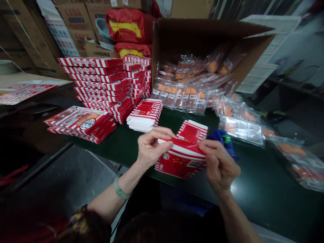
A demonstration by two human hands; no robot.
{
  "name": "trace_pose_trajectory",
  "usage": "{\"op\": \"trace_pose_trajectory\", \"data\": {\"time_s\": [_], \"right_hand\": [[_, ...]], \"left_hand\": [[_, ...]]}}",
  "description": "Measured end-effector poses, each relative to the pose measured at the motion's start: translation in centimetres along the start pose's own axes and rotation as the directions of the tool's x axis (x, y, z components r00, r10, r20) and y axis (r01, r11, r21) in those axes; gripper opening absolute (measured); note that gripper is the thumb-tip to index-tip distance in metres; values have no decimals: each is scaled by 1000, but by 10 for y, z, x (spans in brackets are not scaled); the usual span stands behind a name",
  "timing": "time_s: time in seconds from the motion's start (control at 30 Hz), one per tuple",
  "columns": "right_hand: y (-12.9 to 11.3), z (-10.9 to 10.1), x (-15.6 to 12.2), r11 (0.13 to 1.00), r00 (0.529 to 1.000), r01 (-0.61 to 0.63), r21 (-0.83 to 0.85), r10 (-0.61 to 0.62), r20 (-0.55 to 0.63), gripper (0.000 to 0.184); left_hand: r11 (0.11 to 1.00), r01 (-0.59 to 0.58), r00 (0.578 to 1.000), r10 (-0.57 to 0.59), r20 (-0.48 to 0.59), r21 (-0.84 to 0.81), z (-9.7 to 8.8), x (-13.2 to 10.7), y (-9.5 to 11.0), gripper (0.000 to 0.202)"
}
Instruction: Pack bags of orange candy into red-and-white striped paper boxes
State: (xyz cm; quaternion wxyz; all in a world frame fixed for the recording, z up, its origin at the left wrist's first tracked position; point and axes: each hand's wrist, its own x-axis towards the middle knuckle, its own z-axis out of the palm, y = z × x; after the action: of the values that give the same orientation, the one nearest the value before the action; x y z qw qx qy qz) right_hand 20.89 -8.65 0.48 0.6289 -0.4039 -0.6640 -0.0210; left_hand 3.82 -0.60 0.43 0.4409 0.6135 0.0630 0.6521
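Note:
Between my two hands is a red-and-white striped cardboard box (179, 164), its upper edge facing me. My left hand (153, 146) pinches the left end of that edge between thumb and fingers. At the right end, my right hand (219, 163) grips the same edge with its fingers closed. Just behind lies another red-and-white carton (192, 131), partly covered by the held one. To the left of it sits a pile of flat cartons (145, 113). A blue tape dispenser (225, 141) stands close behind my right hand.
Stacked striped boxes (98, 82) rise at the back left, with more boxes (81, 123) in front. A large open cardboard box (187, 33) holds clear packets of orange pieces. More packets (243, 130) spread along the right of the green table (253, 182).

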Motion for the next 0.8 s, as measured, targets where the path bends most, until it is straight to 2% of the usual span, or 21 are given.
{"op": "trace_pose_trajectory", "data": {"time_s": [0.13,0.2,0.3,0.37,0.43,0.57,0.8], "right_hand": [[8,10,-12,998,994,56,2,-56,-94,26],[10,13,-14,999,991,35,-15,-37,-129,27],[12,17,-14,1000,986,18,-14,-20,-165,26],[13,20,-15,1000,981,26,-3,-26,-192,28],[13,22,-17,1000,979,23,-3,-23,-205,29],[12,24,-18,999,980,20,-28,-25,-199,30],[11,21,-13,1000,985,-13,10,15,-172,27]], "left_hand": [[1000,-4,999,3,54,8,-7,5,7,11],[995,91,985,-96,141,44,-13,13,14,6],[956,255,926,-284,248,142,-21,26,25,10],[938,314,911,-340,232,145,-23,31,28,12],[937,329,916,-347,201,117,-22,34,29,15],[959,239,934,-270,232,154,-18,38,28,19],[980,28,916,-104,388,195,-31,42,15,14]]}}
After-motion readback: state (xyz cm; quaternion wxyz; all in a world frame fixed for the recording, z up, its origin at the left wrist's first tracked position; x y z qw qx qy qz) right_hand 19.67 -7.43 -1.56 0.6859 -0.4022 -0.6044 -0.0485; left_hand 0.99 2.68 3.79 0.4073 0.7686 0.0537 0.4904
